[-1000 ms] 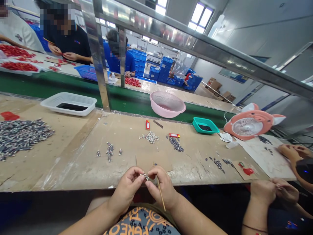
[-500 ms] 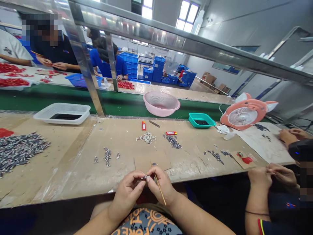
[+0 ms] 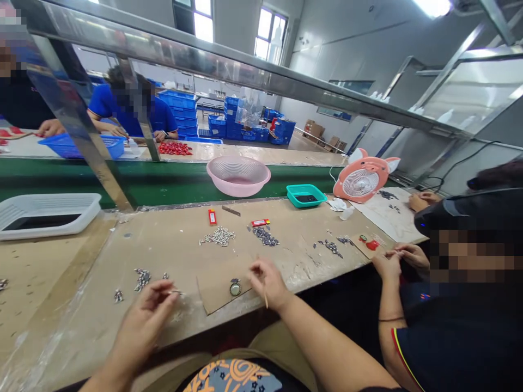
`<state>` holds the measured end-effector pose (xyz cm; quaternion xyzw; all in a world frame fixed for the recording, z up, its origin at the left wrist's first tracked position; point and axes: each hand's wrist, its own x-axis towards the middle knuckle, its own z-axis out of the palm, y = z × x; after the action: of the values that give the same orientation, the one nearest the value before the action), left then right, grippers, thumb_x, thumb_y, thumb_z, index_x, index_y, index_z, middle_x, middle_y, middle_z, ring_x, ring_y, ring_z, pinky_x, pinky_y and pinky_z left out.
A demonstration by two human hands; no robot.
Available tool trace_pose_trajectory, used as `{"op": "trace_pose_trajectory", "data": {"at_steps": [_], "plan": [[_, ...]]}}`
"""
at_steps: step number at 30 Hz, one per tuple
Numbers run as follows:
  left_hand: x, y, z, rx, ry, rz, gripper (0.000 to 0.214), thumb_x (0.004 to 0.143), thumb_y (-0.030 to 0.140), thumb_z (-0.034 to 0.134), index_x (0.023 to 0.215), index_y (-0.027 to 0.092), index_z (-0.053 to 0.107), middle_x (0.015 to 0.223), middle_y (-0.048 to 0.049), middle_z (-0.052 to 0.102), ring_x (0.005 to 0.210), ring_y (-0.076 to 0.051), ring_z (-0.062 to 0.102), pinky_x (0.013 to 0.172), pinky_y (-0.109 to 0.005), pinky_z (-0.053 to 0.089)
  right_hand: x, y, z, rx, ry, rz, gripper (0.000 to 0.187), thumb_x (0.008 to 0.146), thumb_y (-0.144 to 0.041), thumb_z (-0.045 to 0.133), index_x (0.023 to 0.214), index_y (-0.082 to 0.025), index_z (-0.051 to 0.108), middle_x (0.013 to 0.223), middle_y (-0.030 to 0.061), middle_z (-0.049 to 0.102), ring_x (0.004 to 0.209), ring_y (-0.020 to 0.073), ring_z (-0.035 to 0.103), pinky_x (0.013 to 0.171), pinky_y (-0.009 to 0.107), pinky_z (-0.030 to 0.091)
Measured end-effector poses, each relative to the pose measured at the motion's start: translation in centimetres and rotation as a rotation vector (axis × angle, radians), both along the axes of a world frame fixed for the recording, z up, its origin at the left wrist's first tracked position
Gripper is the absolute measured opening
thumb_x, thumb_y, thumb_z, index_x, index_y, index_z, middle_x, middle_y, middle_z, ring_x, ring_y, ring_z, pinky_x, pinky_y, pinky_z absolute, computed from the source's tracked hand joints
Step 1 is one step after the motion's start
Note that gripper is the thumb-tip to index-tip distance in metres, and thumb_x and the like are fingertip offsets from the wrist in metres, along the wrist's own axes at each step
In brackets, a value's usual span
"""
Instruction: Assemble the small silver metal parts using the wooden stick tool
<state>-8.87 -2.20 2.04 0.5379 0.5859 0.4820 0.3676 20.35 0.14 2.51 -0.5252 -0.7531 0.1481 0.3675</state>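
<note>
My left hand (image 3: 143, 321) is over the worktop, pinching a small silver metal part (image 3: 175, 292) between thumb and fingertip. My right hand (image 3: 267, 283) grips a thin wooden stick (image 3: 265, 296), its end pointing down. Between my hands, a round ring-shaped metal piece (image 3: 235, 287) lies on a brown cardboard sheet (image 3: 216, 291). Small clusters of silver parts (image 3: 142, 279) sit to the left of the cardboard. Farther ahead lie a pile of silver parts (image 3: 218, 237) and a pile of dark parts (image 3: 262, 236).
Beyond the worktop run a green conveyor belt (image 3: 171, 182) and a steel frame (image 3: 245, 76). A pink colander (image 3: 238, 175), teal tray (image 3: 305, 195), white tray (image 3: 47, 215) and pig-shaped fan (image 3: 363, 177) stand nearby. A co-worker's hands (image 3: 402, 261) work at the right.
My hands have moved apart from their close pinch, the left going left. The round piece now shows on the cardboard. The whole scene has shifted left in view.
</note>
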Motion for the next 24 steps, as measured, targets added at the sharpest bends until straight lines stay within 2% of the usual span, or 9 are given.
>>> {"op": "trace_pose_trajectory", "data": {"at_steps": [1, 3, 5, 7, 10, 14, 18, 21, 24], "plan": [[-1.9, 0.8, 0.0, 0.007, 0.184, 0.015, 0.028, 0.070, 0.043, 0.065, 0.090, 0.023, 0.062, 0.087, -0.0059, 0.069, 0.085, -0.025, 0.063, 0.074, -0.034, 0.048, 1.6, 1.1, -0.4, -0.003, -0.114, -0.094, 0.009, 0.080, -0.017, 0.054, 0.089, -0.018, 0.056, 0.084, 0.0032, 0.057, 0.079, 0.0153, 0.054, 0.074, 0.027, 0.045], [-5.2, 2.2, 0.2, -0.026, 0.521, 0.032, 0.024, 0.072, 0.045, 0.060, 0.084, 0.025, 0.066, 0.093, -0.0073, 0.071, 0.088, -0.031, 0.064, 0.073, -0.039, 0.048, 4.5, 3.2, -0.9, -0.016, -0.181, -0.169, 0.012, 0.081, -0.013, 0.051, 0.092, -0.016, 0.057, 0.087, 0.0055, 0.058, 0.082, 0.0171, 0.054, 0.077, 0.030, 0.044], [-7.6, 3.3, 0.3, -0.015, 0.711, 0.002, 0.025, 0.076, 0.044, 0.053, 0.084, 0.025, 0.067, 0.092, -0.0083, 0.072, 0.083, -0.032, 0.065, 0.069, -0.040, 0.048, 6.4, 4.9, -1.2, -0.033, -0.246, -0.196, 0.014, 0.080, -0.012, 0.052, 0.092, -0.016, 0.059, 0.089, 0.0061, 0.058, 0.086, 0.0187, 0.053, 0.081, 0.032, 0.042], [-8.8, 4.1, 0.4, 0.022, 0.834, -0.041, 0.028, 0.078, 0.044, 0.050, 0.084, 0.024, 0.067, 0.091, -0.0072, 0.073, 0.083, -0.031, 0.066, 0.071, -0.040, 0.049, 7.1, 6.2, -1.3, -0.058, -0.317, -0.201, 0.014, 0.079, -0.013, 0.055, 0.091, -0.017, 0.061, 0.091, 0.0066, 0.059, 0.091, 0.0198, 0.052, 0.084, 0.032, 0.040], [-8.9, 4.5, 0.5, 0.098, 0.950, -0.042, 0.032, 0.079, 0.049, 0.047, 0.089, 0.024, 0.065, 0.095, -0.0025, 0.072, 0.094, -0.030, 0.063, 0.081, -0.042, 0.048, 6.9, 7.7, -1.1, -0.103, -0.423, -0.199, 0.014, 0.080, -0.017, 0.057, 0.093, -0.018, 0.063, 0.096, 0.0082, 0.059, 0.096, 0.0219, 0.050, 0.087, 0.033, 0.038], [-7.6, 4.1, 0.7, 0.147, 0.893, -0.061, 0.031, 0.081, 0.050, 0.047, 0.090, 0.025, 0.062, 0.097, 0.0005, 0.071, 0.098, -0.027, 0.061, 0.083, -0.040, 0.048, 6.2, 9.4, -0.7, -0.172, -0.530, -0.176, 0.014, 0.082, -0.017, 0.053, 0.091, -0.018, 0.063, 0.098, 0.0096, 0.059, 0.098, 0.0236, 0.049, 0.087, 0.034, 0.037], [-6.2, 3.4, 0.7, 0.184, 0.762, -0.092, 0.031, 0.080, 0.049, 0.049, 0.091, 0.025, 0.064, 0.099, -0.0044, 0.070, 0.100, -0.029, 0.061, 0.088, -0.043, 0.046, 5.8, 10.5, -0.7, -0.220, -0.558, -0.161, 0.016, 0.082, -0.013, 0.048, 0.090, -0.016, 0.062, 0.102, 0.0131, 0.058, 0.102, 0.0257, 0.048, 0.088, 0.037, 0.035], [-5.2, 2.9, 0.5, 0.217, 0.660, -0.137, 0.028, 0.080, 0.047, 0.052, 0.091, 0.025, 0.066, 0.100, -0.0065, 0.070, 0.104, -0.030, 0.059, 0.092, -0.043, 0.042, 5.7, 11.0, -0.6, -0.232, -0.483, -0.171, 0.013, 0.078, -0.012, 0.053, 0.087, -0.015, 0.061, 0.102, 0.0152, 0.059, 0.103, 0.0276, 0.048, 0.089, 0.039, 0.034], [-3.9, 2.1, 0.4, 0.258, 0.572, -0.179, 0.022, 0.080, 0.040, 0.055, 0.092, 0.026, 0.066, 0.104, -0.0074, 0.068, 0.106, -0.029, 0.057, 0.096, -0.041, 0.038, 6.0, 11.3, 0.0, -0.218, -0.313, -0.180, 0.006, 0.075, -0.014, 0.055, 0.078, -0.015, 0.060, 0.096, 0.0136, 0.060, 0.100, 0.0270, 0.049, 0.088, 0.038, 0.036]]}}
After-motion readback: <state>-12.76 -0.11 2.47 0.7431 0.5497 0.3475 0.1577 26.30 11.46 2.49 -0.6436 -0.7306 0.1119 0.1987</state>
